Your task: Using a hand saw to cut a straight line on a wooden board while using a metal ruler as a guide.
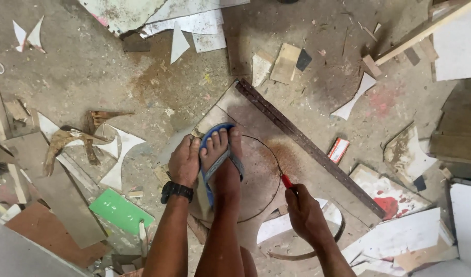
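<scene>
Two forearms reach down from the camera. Closed around a red-handled cutting tool (286,181), the right hand (304,213) works along a curved line on the brown board (292,154) lying on the floor (81,66). Roughly half that circle looks cut, judging by the dark groove; the rest seems unmarked. Beside a sandalled foot (222,159) pinning the board, the left hand (184,163) presses flat, fingers spread.
</scene>
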